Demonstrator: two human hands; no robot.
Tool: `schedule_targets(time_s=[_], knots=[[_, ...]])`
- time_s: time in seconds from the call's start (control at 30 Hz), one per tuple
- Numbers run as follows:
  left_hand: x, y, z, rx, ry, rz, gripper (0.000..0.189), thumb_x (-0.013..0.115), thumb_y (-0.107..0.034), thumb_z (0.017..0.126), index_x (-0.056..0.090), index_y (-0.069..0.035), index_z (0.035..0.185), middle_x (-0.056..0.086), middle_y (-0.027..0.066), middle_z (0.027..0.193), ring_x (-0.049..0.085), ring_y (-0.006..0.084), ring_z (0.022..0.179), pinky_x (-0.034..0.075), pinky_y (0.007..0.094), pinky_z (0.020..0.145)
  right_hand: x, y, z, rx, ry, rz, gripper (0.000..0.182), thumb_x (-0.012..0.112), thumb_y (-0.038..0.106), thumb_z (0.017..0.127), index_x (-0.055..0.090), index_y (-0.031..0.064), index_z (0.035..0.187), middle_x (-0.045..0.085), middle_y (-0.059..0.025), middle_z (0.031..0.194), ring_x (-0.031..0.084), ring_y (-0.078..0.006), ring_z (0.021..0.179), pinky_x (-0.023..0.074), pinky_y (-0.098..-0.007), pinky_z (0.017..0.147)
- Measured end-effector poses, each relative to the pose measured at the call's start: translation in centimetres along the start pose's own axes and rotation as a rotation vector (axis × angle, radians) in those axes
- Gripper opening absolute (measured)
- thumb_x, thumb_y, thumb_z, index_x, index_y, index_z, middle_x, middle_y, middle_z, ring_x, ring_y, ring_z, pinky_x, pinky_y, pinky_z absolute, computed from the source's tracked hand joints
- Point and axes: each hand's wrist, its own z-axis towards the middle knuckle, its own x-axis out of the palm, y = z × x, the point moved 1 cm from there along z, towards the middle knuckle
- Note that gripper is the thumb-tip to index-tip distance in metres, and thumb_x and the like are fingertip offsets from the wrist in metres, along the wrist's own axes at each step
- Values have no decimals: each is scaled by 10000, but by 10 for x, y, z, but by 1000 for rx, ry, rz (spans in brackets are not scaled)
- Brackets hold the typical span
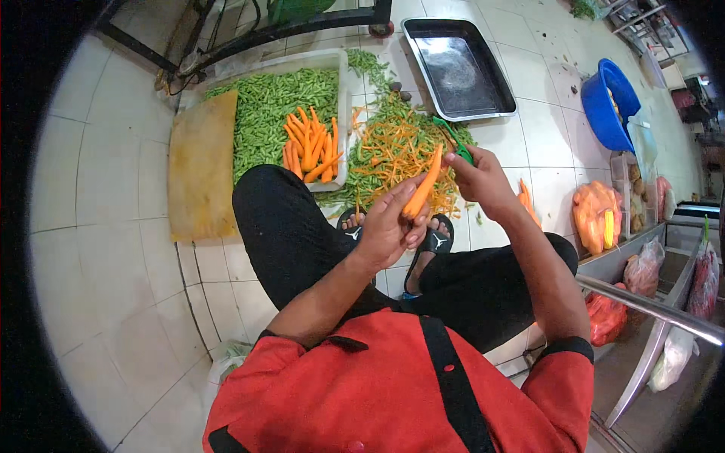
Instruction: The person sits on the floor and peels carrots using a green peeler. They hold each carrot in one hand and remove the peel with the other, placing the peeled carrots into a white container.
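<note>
My left hand (391, 218) holds a peeled carrot (425, 184) by its thick end, with the narrow tip slanting up and away. Just right of that tip, my right hand (478, 178) grips a green-handled peeler (461, 148). Below both hands, orange peelings (396, 147) lie heaped on the tiled floor among green bean trimmings. To the left, a white plastic tub (343, 113) is full of cut green beans (266, 107). A pile of peeled carrots (311, 144) rests on the beans at the tub's near right corner.
A yellowed cutting board (201, 170) leans over the tub's left side. A black rectangular tray (459, 73) lies ahead. At right are a blue basin (603, 107), more carrots (527, 201), a bag of carrots (595, 212) and a metal rack (651, 311). A black metal frame (238, 42) stands far left.
</note>
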Motion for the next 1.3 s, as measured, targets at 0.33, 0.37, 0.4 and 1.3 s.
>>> schedule_targets(time_s=[0.33,0.37,0.4,1.3], knots=[[-10,-1,12,80,-125,205,413,442,-298,1029,467,-56,1362,528,46,712,447,107,463,378,232,413,-8,17,-11,-394,-313,-488,493,613,433,912,617,-26,1093,662,-250,814,657,-403,745,491,-471,664],[-12,-2,14,88,-166,241,407,453,-310,1024,479,-71,1353,531,41,722,445,108,463,371,234,407,-11,14,-11,-336,-310,-611,485,603,437,918,619,-25,1064,655,-250,796,652,-405,736,488,-472,657],[-16,-6,16,102,-212,286,401,464,-321,1019,491,-86,1343,535,37,731,444,108,464,365,235,400,-14,11,-9,-283,-302,-725,479,592,441,923,620,-25,1034,647,-250,778,647,-406,728,484,-473,650],[-13,3,23,204,-21,191,308,556,-255,983,596,-41,1201,651,52,1072,635,183,938,516,342,773,17,19,-32,-497,-110,-755,353,471,331,998,573,4,914,609,-247,744,606,-431,730,460,-469,644]])
